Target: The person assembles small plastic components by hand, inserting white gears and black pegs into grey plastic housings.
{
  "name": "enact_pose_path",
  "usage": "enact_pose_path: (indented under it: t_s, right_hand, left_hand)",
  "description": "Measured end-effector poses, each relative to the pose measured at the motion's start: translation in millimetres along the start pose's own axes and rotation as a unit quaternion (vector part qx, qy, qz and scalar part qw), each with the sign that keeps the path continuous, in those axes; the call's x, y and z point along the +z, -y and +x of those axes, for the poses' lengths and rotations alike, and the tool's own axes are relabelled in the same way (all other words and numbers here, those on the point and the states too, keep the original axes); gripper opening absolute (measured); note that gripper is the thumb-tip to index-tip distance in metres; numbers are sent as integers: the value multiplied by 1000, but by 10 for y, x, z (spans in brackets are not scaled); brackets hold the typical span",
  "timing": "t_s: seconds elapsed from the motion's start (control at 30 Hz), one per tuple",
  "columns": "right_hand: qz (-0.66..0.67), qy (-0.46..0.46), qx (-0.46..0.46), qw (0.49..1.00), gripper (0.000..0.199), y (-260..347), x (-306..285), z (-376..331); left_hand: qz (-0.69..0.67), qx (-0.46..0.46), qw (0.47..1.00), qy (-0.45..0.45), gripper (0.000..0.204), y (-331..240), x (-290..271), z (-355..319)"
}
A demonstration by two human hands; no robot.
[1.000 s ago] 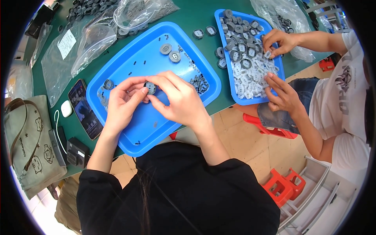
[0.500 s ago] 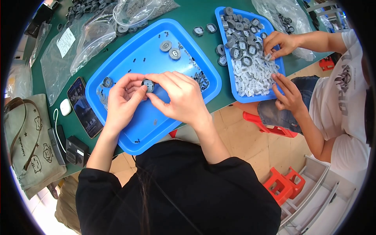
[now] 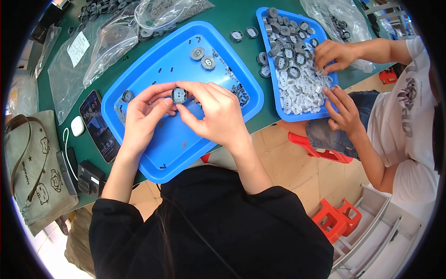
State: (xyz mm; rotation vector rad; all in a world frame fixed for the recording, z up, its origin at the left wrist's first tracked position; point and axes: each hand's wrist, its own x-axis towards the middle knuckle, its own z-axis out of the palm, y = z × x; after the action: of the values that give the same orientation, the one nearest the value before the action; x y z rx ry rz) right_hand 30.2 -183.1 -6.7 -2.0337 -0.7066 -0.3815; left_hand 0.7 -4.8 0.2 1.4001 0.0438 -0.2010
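Note:
Over the large blue tray (image 3: 174,162), a small round grey plastic housing (image 3: 179,95) with a pale insert is held up between my hands. My left hand (image 3: 145,115) grips its left side with thumb and fingers. From the other side my right hand (image 3: 216,111) pinches it, index finger at the top edge and thumb lower down. Two similar grey housings (image 3: 207,63) lie in the far part of the tray, and another housing (image 3: 127,96) is by its left wall. Many tiny black pieces (image 3: 240,94) are gathered along the right side of the tray.
At right, a co-worker's hands (image 3: 337,55) reach into a second blue tray (image 3: 302,117) of grey housings and white inserts. Left of my tray lie a phone (image 3: 98,125), a white earbud case (image 3: 78,126) and a canvas bag (image 3: 42,172). Plastic bags (image 3: 111,51) lie behind.
The housing has turned so its face shows more, and it has shifted slightly right. My fingers have moved around its rim. The co-worker's hands have shifted slightly.

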Motion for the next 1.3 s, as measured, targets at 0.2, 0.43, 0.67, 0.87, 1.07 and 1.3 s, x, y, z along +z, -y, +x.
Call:
enact_pose_path:
  t_s: [0.2, 0.43, 0.67, 0.87, 1.07, 1.3]
  right_hand:
    - [5, -9, -14, 1000, 33, 4, -4, 5]
    - [34, -8, -1, 999, 30, 21, -2, 2]
    - [66, -16, -7, 998, 34, 31, -28, 23]
    - [74, -21, 17, 997, 30, 64, -39, 20]
    - [64, -17, 5, 998, 24, 25, -28, 19]
    - [87, -11, -9, 996, 27, -38, 6, 15]
  left_hand:
    - [-62, -43, 997, 0, 34, -22, -21, -2]
    - [-131, -75, 988, 10, 33, -40, -60, 2]
    - [-180, -93, 979, 21, 31, -68, -66, 9]
    - [-173, -90, 981, 26, 31, -60, -45, 4]
    - [-186, -81, 978, 36, 29, -59, -50, -11]
    - [-76, -1, 997, 23, 34, -59, -12, -27]
